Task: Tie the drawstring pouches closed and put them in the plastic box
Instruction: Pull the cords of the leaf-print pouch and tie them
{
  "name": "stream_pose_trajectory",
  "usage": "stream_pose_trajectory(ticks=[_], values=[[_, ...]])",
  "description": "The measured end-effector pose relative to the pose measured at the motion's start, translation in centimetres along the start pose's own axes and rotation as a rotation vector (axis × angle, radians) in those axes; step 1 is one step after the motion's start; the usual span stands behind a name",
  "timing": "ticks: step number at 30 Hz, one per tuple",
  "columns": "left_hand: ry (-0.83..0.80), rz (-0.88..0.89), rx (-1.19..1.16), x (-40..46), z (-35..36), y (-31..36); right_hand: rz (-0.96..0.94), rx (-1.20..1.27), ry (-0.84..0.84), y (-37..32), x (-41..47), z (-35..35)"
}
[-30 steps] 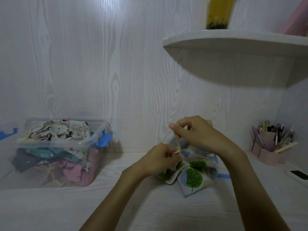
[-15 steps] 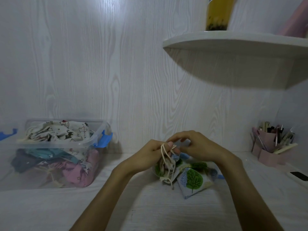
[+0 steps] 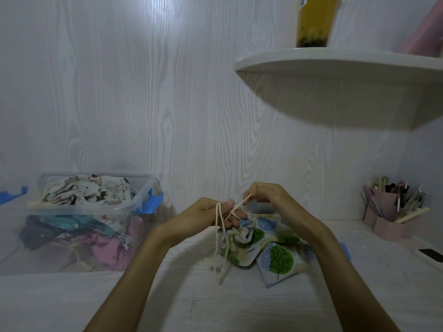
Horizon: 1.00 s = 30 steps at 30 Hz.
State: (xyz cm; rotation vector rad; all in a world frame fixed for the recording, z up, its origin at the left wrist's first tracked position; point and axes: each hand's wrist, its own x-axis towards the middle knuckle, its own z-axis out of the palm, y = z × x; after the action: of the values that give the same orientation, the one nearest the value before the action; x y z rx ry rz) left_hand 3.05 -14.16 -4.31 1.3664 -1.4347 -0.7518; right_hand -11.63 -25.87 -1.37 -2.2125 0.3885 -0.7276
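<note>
**Cream drawstring held in both hands above tree-print pouch**

Cream cord forms the drawstring (image 3: 218, 231) of the tree-print pouch (image 3: 242, 238), which sits on the white bench (image 3: 215, 305) near the centre of the view. The pouch mouth is gathered and raised toward the hands; its base touches the bench.

Left hand (image 3: 213, 212): fingers curled, gripping the drawstring. Several cord ends hang from this hand down to the bench surface, in front of the pouch.

Right hand (image 3: 266, 197): fingers curled, pinching one short strand of the drawstring. That strand runs taut and tilted between the two hands, just above the pouch mouth.

A second tree-print pouch (image 3: 279, 262) lies flat on the bench, touching the first on its right side.

Plastic box (image 3: 141, 202): clear, with blue latches, standing on the bench well to the left of the hands. It holds several fabric pouches; a cat-print pouch (image 3: 91, 190) lies on top, at rim height.

A pink pen holder (image 3: 386, 212) stands at the far right of the bench. A shelf (image 3: 335, 65) projects from the wall above the right hand.
</note>
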Motion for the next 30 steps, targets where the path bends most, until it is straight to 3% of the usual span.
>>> stream_pose_trajectory(ticks=[5, 9, 12, 14, 18, 19, 22, 24, 26, 30], values=[[0.003, -0.031, -0.032, -0.2, -0.2, -0.2, 0.009, 0.175, 0.226, -1.0, -1.0, -2.1], [0.022, -0.027, -0.002, -0.3, -0.5, -0.1, 0.006, -0.163, 0.318, -0.6, -2.3, -4.5], [0.108, -0.018, 0.015, -0.1, -0.8, -0.3, 0.033, -0.374, 0.662, -0.3, -2.9, -5.6], [0.120, -0.017, 0.022, 0.0, -0.7, -0.2, 0.070, -0.385, 0.756, -0.1, -2.9, -6.2], [0.111, -0.025, -0.010, -0.1, -0.4, 0.2, 0.391, -0.484, 0.253, 0.8, -2.6, -6.5], [0.102, -0.031, -0.021, -0.2, -0.5, 0.3, 0.392, -0.501, 0.214, 0.9, -2.4, -6.3], [0.101, -0.046, -0.032, -0.2, -0.2, 0.3, 0.140, -0.358, 0.234, -0.3, -1.8, -4.9], [0.108, -0.044, -0.032, -0.1, -0.1, 0.3, 0.106, -0.267, 0.000, -1.6, -1.6, -3.2], [0.110, -0.045, -0.054, -0.1, -0.2, 0.4, 0.165, -0.389, -0.164, -1.9, -1.5, -1.5], [0.146, -0.048, -0.073, -0.3, -0.8, 0.2, 0.118, -0.522, 0.048, -1.2, -0.9, -0.3]])
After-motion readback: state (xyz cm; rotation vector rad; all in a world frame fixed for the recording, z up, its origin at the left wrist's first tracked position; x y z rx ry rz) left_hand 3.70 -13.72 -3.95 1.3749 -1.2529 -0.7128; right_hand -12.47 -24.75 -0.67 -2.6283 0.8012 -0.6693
